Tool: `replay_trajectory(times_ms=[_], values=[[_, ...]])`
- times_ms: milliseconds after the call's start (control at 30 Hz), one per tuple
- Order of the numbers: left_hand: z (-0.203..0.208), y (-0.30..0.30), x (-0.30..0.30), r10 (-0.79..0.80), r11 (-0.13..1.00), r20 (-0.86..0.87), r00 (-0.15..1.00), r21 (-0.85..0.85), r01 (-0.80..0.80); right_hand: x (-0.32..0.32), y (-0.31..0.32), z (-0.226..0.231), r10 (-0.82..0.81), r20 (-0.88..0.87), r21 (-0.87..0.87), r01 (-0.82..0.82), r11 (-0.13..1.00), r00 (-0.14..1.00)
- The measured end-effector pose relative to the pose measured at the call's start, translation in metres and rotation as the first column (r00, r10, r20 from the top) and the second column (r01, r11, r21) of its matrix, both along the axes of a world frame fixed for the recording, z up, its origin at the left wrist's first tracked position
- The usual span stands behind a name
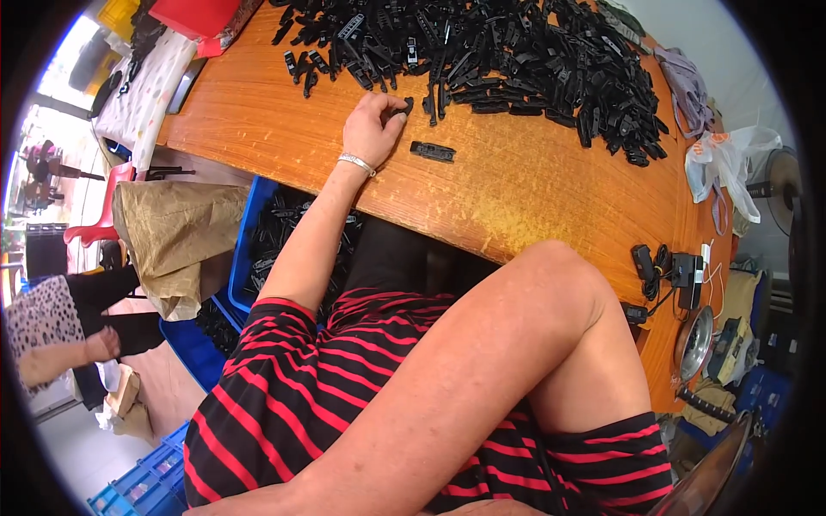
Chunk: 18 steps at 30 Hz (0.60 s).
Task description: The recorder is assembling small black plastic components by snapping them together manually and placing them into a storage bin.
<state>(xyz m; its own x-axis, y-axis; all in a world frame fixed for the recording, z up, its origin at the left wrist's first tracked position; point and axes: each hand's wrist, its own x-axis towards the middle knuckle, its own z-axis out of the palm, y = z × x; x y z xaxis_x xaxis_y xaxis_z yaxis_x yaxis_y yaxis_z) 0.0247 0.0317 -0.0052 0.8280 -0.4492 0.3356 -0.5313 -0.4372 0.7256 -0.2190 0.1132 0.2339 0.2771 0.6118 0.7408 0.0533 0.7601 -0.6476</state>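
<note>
My left hand [370,129], with a silver bracelet at its wrist, rests on the wooden table near the pile. Its thumb and fingers are closed around a small black plastic part [408,106], mostly hidden by the fingers. One loose black plastic part [433,152], long and narrow, lies flat just right of that hand. A large pile of similar black parts [516,64] spreads across the far side of the table. My right arm [482,370] is bent across my body, its elbow near the table's front edge; the right hand is outside the picture.
A blue bin [243,258] of black parts stands below the table's left edge, beside brown paper [176,232]. Black adapters with cables [686,279], a metal bowl [693,344] and a fan [779,185] are at the right. Another person's hand [103,344] shows at far left.
</note>
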Motion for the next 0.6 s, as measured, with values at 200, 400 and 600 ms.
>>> replay_trajectory(times_ms=[200, 400, 600], values=[[0.003, -0.001, 0.0, -0.01, 1.0, -0.013, 1.0, -0.009, 0.01, 0.004, -0.01, -0.002, 0.21, -0.107, -0.107, -0.221, 0.969, 0.972], [-0.005, 0.002, 0.003, -0.015, 0.996, -0.028, 0.999, -0.09, 0.012, 0.03, -0.043, -0.041, -0.676, 0.334, 0.092, 0.691, 0.717, 0.657], [-0.005, 0.015, 0.01, -0.177, 0.87, -0.365, 0.914, -0.492, -0.028, 0.108, -0.173, -0.161, -0.706, 0.696, -0.222, 0.894, -0.388, -0.134]])
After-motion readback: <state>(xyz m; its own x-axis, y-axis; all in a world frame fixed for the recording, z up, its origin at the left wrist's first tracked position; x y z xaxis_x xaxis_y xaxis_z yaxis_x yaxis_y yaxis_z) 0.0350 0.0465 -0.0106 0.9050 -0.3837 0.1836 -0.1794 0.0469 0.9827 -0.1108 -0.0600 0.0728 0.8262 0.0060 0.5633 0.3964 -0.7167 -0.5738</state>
